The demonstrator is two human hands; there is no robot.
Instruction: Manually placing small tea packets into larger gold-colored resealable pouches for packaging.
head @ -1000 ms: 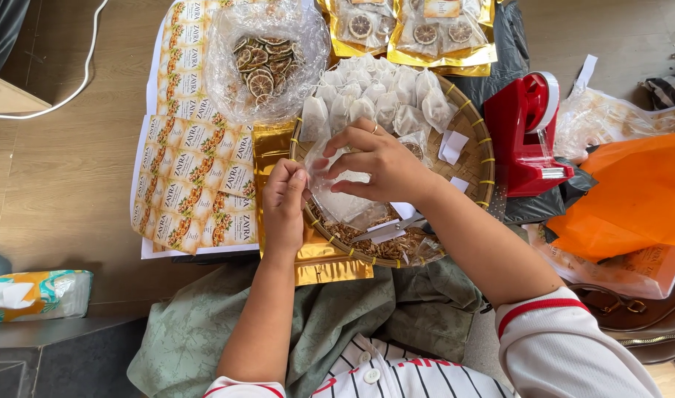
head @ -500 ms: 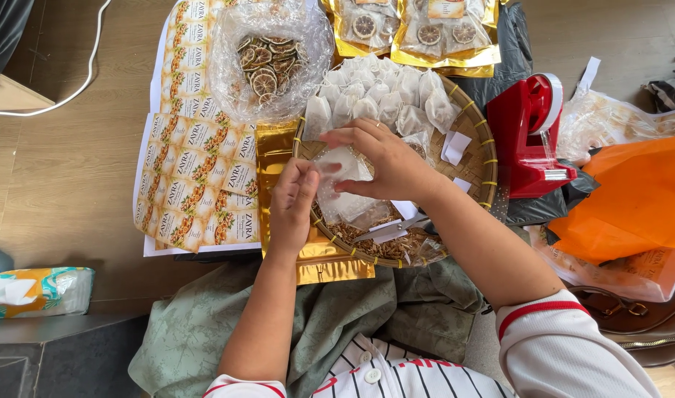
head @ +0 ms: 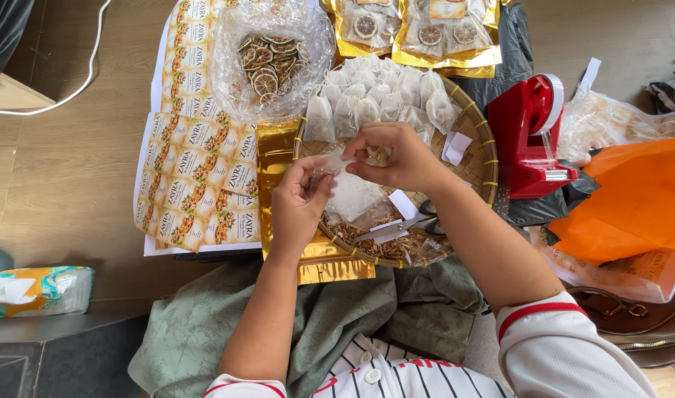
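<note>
Yellow label sheets [head: 197,184] lie left of gold pouches [head: 308,250]; more pouches [head: 418,33] above.

Single view, worn on the head, looking steeply down from above and close. Faces forward over the lap onto a wooden floor [head: 65,177], with a round woven tray [head: 479,158] near the centre. Forearms enter from the bottom edge; far edge of the tray sits near the top. No second view to overlap with.
</note>
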